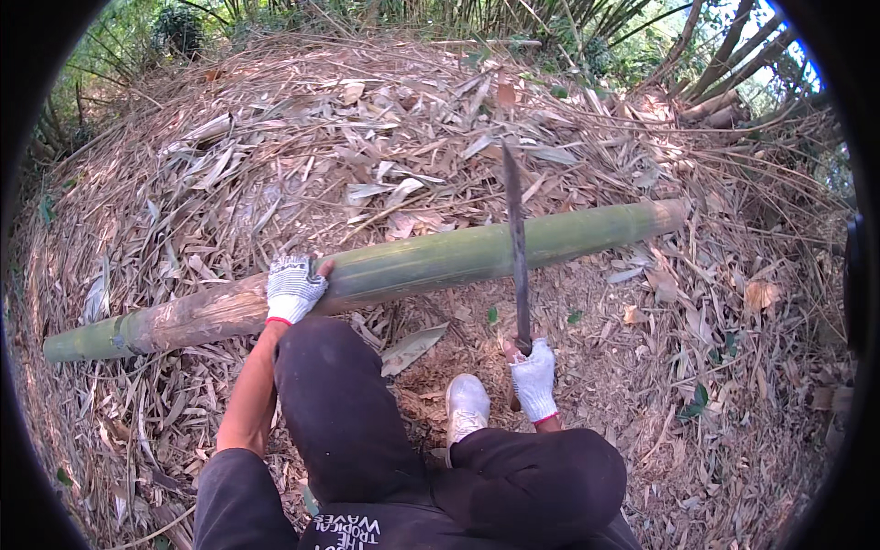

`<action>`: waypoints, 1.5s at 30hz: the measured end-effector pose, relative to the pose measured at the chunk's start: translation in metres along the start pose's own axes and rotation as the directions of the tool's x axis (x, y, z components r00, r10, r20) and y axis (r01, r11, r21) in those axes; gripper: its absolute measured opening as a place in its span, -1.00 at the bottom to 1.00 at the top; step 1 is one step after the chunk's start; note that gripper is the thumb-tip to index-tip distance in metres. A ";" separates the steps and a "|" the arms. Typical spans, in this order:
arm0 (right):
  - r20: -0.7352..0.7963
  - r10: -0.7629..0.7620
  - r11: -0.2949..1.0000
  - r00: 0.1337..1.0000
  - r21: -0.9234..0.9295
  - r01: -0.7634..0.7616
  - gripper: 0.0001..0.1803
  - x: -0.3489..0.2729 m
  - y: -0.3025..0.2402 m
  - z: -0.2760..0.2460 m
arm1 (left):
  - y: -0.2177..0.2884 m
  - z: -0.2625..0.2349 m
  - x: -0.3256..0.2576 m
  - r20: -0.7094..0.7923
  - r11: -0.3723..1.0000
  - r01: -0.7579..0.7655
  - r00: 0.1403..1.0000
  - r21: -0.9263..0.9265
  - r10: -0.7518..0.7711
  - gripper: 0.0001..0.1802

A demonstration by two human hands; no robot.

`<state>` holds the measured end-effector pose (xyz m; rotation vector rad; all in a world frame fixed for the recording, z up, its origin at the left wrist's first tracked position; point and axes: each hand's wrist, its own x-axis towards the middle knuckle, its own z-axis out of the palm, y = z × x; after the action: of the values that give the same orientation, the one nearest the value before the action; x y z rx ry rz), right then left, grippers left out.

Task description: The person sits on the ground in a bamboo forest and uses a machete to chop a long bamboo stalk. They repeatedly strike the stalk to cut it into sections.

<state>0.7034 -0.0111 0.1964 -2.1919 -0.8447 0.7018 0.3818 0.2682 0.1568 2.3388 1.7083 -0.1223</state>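
A thick green bamboo pole (422, 264) lies across the ground in front of me, its left stretch brown and scraped. My left hand (295, 288), in a white glove with a dark-marked back, is closed over the top of the pole near the brown part. In my right hand (533, 378), gloved in white with bare fingertips, is the handle of a machete (517, 247). Its long dark blade points away from me, passing in front of the bamboo pole in view. Whether the blade touches the pole I cannot tell.
Dry leaves and bamboo husks (367, 137) cover the ground all around. My bent knees and a white shoe (467, 403) are close behind the pole. Bamboo stems (733, 55) rise at the far right. A large dry husk (414, 348) lies by my left knee.
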 end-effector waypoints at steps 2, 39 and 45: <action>0.005 0.032 0.996 0.999 -0.084 -0.031 -0.55 -0.002 0.007 -0.001 | 0.000 0.012 0.004 -0.022 1.000 -0.010 1.000 0.021 0.010 -0.38; 0.022 -0.039 0.966 0.999 -0.256 0.043 -0.66 0.011 -0.016 0.000 | -0.004 0.039 0.012 -0.127 0.983 0.005 0.992 0.181 0.018 -0.45; 0.220 0.184 0.936 0.958 -0.338 -0.102 -0.54 0.012 0.006 0.020 | -0.005 0.036 0.009 -0.220 0.991 -0.030 0.974 0.133 0.059 -0.52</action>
<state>0.6998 0.0025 0.1763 -2.5149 -0.9895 0.9857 0.3826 0.2689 0.1193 2.5695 1.7950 0.0418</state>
